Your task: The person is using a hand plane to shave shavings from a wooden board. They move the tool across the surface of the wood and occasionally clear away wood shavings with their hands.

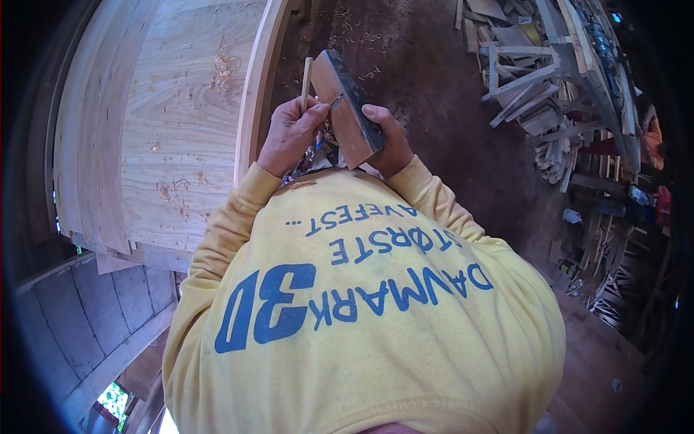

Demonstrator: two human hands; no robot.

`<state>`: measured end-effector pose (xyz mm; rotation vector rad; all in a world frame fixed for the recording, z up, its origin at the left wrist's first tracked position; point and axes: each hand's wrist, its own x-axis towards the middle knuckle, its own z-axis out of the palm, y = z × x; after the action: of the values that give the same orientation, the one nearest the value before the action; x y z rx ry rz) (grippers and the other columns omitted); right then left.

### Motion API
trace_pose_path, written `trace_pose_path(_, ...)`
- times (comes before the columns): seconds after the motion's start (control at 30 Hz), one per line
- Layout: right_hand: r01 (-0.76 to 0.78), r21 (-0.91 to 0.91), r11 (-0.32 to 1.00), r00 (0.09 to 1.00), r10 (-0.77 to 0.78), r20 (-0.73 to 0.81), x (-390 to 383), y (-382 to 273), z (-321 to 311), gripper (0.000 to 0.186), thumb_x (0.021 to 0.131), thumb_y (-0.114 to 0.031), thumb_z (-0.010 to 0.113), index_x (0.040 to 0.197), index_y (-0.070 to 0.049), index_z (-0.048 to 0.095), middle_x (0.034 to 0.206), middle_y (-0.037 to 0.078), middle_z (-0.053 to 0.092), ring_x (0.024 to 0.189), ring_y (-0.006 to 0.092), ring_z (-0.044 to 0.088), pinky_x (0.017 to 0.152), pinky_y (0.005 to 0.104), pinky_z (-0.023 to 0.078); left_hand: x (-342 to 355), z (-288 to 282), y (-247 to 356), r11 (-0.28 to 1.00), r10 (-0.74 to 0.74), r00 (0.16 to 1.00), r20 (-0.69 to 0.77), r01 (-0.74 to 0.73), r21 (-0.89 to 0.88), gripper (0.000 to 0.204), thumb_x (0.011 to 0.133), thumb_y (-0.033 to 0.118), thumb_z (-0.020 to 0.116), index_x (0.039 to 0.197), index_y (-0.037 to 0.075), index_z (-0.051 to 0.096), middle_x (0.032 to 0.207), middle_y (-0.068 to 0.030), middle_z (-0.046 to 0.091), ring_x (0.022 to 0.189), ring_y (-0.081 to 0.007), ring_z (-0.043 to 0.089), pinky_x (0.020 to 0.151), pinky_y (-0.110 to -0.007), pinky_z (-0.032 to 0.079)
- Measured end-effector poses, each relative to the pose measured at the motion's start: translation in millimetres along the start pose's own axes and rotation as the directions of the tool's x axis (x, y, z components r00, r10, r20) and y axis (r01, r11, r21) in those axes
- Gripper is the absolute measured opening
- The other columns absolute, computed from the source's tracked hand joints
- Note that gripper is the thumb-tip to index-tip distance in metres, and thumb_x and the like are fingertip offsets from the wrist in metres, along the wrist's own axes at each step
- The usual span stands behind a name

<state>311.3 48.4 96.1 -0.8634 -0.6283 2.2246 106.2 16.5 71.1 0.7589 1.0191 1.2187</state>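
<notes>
My left hand (293, 137) is closed on a thin pale wooden stick (307, 77), which stands out above my thumb. My right hand (387, 137) grips a brown wooden block (350, 130) with a dark long side and a narrow slot across its face, possibly a hand plane. The block is tilted in front of my body, with my left thumb touching or very close to its left side. My fingers behind the block are mostly hidden. My yellow sleeves and sweatshirt fill the lower middle of the view.
A pale wooden workbench (173, 108) with curled shavings runs along the left, edged by a long board (255, 87). Shavings lie on the dark floor (434, 159) beyond my hands. A heap of offcuts and boards (535, 94) is at the right. Grey panelling (108, 311) is at lower left.
</notes>
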Motion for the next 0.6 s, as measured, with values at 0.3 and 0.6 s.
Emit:
trace_pose_path(0.3,-0.061,-0.01,0.998,0.997,0.062,0.039,-1.4,2.7,0.3,0.059,0.097,-0.045,0.066,0.134,0.001,0.064,0.11,0.012,0.073,0.096,0.0187,0.072,0.087,0.0335,0.058,2.5,-6.7,0.8,0.991,0.133,0.969,-0.206,-0.133,0.018,0.017,0.111,0.018,0.063,0.096,0.01,0.065,0.074,0.0063,0.056,0.058,-0.0017,0.044,0.051,-0.02,0.033)
trace_pose_path(0.6,-0.036,0.061,0.997,0.999,0.036,0.01,4.8,5.7,-2.1,0.05,0.098,-0.041,0.065,0.126,0.001,0.068,0.107,0.011,0.074,0.095,0.019,0.073,0.087,0.0344,0.059,-7.4,-11.7,2.4,0.704,0.451,0.885,0.115,-0.432,0.564,0.008,0.104,0.004,0.07,0.112,0.001,0.069,0.092,-0.0013,0.066,0.08,-0.012,0.062,0.068,-0.029,0.05)
